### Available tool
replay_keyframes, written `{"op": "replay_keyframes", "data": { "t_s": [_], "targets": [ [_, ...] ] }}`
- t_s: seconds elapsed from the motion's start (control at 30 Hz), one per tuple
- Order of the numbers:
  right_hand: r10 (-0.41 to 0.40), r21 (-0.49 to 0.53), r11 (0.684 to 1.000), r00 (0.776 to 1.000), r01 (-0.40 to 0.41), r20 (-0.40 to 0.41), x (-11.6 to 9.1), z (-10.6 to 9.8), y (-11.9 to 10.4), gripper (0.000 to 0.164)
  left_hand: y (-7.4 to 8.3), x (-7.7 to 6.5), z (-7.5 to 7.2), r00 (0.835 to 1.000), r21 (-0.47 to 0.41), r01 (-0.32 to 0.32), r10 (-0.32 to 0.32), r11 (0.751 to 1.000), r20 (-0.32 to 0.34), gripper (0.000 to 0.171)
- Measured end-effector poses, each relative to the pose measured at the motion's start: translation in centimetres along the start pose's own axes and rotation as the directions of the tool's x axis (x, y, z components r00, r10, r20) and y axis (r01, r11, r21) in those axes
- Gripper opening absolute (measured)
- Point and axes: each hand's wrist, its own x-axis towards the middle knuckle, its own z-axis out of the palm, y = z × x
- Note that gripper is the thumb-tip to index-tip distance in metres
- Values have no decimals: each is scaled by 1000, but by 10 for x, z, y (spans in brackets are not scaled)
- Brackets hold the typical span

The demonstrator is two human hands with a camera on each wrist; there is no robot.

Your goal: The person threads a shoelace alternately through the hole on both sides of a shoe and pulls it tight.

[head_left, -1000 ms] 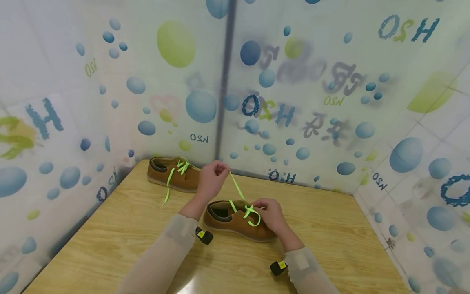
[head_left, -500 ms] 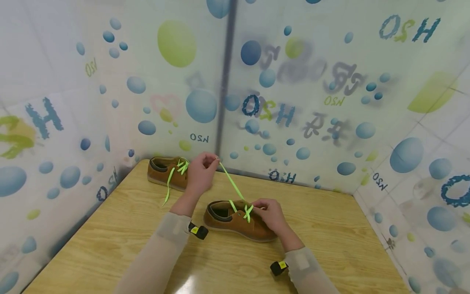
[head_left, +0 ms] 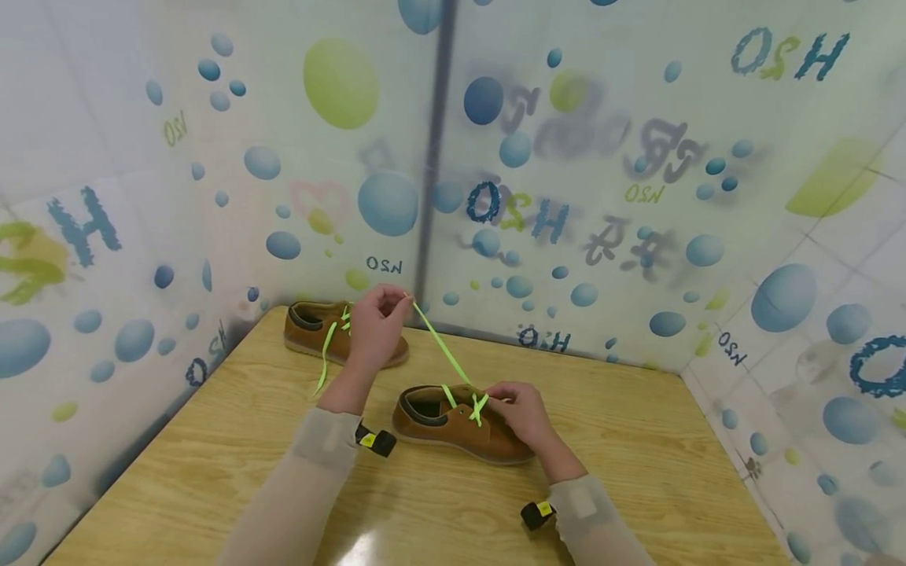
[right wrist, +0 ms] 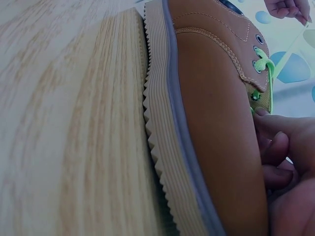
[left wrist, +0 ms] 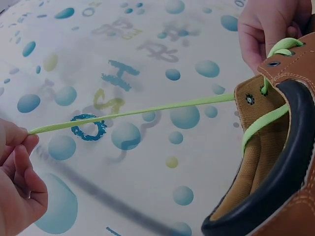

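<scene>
A brown leather shoe (head_left: 453, 436) with a dark padded collar stands on the wooden table, its toe to the right. My left hand (head_left: 377, 326) pinches the end of its neon green shoelace (head_left: 440, 339), raised above and behind the shoe. The strand runs straight from those fingertips (left wrist: 30, 135) down to the eyelets in the left wrist view. At the lacing, my right hand (head_left: 525, 414) pinches the lace by the tongue with thumb and finger; its other fingers curl beside the upper (right wrist: 216, 123). The exact pinch point is partly hidden by the thumb.
A matching brown shoe (head_left: 300, 334) stands at the table's back left corner, partly behind the left hand, a loose green lace hanging down its side. Bubble-printed curtains (head_left: 566, 157) enclose the wooden table (head_left: 637, 472) at the back and both sides.
My left hand has moved left and slightly up, drawing out more of the strand. The loose loop beside the lacing has pulled in. My right hand has stayed at the shoe.
</scene>
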Motion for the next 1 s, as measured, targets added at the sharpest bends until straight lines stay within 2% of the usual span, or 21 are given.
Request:
{"op": "replay_keyframes", "data": {
  "t_s": [0.2, 0.7, 1.0],
  "targets": [
    [3, -4, 1000, 1000, -3, -5, 2, 0, 1, 12, 3, 0, 0, 1000, -21, -30, 30, 999, -4, 12],
    [20, 2, 1000, 1000, -20, -9, 1, 1, 1, 13, 5, 2, -9, 998, -22, -54, 54, 998, -31, 12],
    [14, 31, 999, 1000, -15, 15, 1, 0, 0, 10, 10, 3, -14, 997, -91, -63, 58, 994, -60, 9]
  ]
}}
